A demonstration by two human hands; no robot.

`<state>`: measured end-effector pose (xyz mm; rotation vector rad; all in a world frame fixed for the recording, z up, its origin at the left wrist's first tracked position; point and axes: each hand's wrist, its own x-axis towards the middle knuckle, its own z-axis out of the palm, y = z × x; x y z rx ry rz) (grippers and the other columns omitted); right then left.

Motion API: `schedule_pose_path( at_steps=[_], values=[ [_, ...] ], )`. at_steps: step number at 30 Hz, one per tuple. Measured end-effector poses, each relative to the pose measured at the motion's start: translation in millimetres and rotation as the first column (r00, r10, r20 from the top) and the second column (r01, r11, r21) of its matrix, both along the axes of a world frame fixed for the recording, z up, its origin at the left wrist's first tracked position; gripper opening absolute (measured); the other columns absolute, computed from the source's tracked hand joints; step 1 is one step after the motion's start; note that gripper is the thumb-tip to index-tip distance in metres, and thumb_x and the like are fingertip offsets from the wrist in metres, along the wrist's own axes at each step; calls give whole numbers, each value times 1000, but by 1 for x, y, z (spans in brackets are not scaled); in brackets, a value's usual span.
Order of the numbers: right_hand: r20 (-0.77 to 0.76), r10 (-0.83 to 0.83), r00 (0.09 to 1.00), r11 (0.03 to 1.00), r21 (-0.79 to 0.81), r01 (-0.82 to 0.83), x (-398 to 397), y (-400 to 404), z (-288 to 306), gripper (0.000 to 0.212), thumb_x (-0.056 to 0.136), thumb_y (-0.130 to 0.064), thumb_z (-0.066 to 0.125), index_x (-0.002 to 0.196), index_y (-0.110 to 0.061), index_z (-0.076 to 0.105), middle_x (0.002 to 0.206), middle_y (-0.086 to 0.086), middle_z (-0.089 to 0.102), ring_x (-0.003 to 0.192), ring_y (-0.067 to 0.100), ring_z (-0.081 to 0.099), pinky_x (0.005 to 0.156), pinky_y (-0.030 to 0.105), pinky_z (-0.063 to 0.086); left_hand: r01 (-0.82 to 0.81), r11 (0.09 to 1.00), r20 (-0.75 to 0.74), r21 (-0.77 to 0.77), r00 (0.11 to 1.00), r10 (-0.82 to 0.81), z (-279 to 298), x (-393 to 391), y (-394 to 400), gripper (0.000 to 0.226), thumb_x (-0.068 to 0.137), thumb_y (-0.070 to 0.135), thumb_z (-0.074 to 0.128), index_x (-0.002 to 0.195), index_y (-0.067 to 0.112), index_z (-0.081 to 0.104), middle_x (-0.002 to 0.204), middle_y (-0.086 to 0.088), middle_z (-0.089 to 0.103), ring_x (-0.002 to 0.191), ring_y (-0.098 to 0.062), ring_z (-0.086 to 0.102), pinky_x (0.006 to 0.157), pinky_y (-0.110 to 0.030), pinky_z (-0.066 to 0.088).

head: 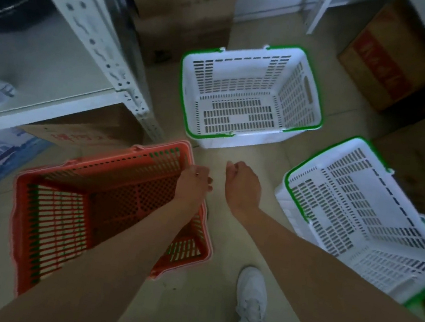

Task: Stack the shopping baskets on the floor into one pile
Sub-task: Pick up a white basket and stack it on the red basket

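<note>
Storeroom floor (pixel 203 296), tiled, hemmed by a metal shelf (pixel 92 34) and cardboard boxes (pixel 182 14), carries three separate baskets, none nested yet: red basket (pixel 67 211) at left, one white basket (pixel 250 95) ahead, second white basket (pixel 361 217) at right, all mouth-up so they can drop into each other. Left hand (pixel 194 183) sits at the red basket's far rim, grip closed on that edge, likely to lift it as the first piece. Right hand (pixel 243 184) hangs loosely curled over bare floor between the baskets, holding nothing.
</note>
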<state>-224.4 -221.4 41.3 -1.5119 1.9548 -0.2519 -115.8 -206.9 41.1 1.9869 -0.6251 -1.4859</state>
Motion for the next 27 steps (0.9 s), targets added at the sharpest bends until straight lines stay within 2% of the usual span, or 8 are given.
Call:
schedule_pose_path(
  at_steps=[2, 4, 8, 11, 13, 17, 21, 27],
  values=[
    [31, -80, 996, 996, 33, 79, -25, 0, 3, 37, 103, -37, 32, 83, -12, 51, 84, 9, 61, 81, 27, 57, 67, 30, 33, 31, 1000, 1, 0, 1000, -31, 4, -25, -5, 21, 100, 16, 45, 104, 3, 62, 74, -6, 62, 56, -14, 55, 48, -20, 43],
    [48, -146, 988, 989, 38, 144, -53, 2, 5, 39, 102, -38, 33, 85, -10, 55, 86, 11, 64, 79, 27, 57, 67, 30, 34, 89, 996, 24, -26, 996, -88, 9, -53, -8, 22, 100, 19, 46, 103, 5, 62, 74, -5, 63, 59, -14, 57, 48, -16, 47],
    [37, -251, 967, 968, 38, 249, -111, 9, 6, 41, 102, -36, 36, 99, -5, 64, 99, 17, 69, 94, 33, 64, 74, 34, 41, 282, 958, 48, -59, 959, -279, 21, -111, -9, 32, 100, 31, 47, 103, 4, 64, 85, -10, 71, 71, -21, 66, 75, -34, 55],
    [-6, -345, 939, 936, 78, 344, -155, 18, 2, 43, 102, -34, 36, 103, -4, 66, 104, 18, 69, 99, 33, 64, 79, 34, 44, 414, 907, 74, -76, 910, -409, 22, -153, -9, 35, 101, 32, 47, 103, 3, 65, 84, -9, 70, 70, -21, 65, 78, -37, 56],
    [11, -441, 897, 891, 130, 436, -185, 25, -6, 41, 101, -33, 38, 104, -5, 67, 106, 19, 70, 99, 35, 65, 84, 38, 48, 496, 864, 126, -83, 866, -484, 18, -178, -11, 41, 97, 40, 46, 98, 4, 67, 83, -9, 71, 73, -26, 68, 81, -43, 58],
    [15, -608, 794, 782, 183, 595, -243, 44, -18, 45, 101, -38, 36, 101, -5, 67, 99, 18, 71, 91, 33, 67, 81, 39, 53, 682, 729, 232, -54, 719, -655, 3, -215, -14, 60, 93, 53, 38, 108, 4, 68, 105, -16, 73, 98, -32, 71, 86, -45, 57],
    [-10, -723, 691, 674, 210, 709, -300, 66, -28, 49, 101, -41, 33, 106, -6, 68, 101, 18, 71, 90, 34, 67, 77, 37, 52, 737, 676, 254, 3, 653, -714, -9, -242, -23, 60, 97, 53, 40, 109, 1, 66, 106, -17, 72, 100, -33, 69, 88, -48, 55],
    [-74, -816, 574, 552, 196, 811, -367, 88, -37, 54, 102, -42, 31, 112, -4, 68, 110, 19, 70, 101, 37, 64, 83, 39, 50, 817, 575, 342, 52, 526, -779, -26, -281, -47, 63, 100, 50, 38, 109, -5, 65, 107, -23, 71, 101, -36, 69, 90, -48, 54]
  ],
)
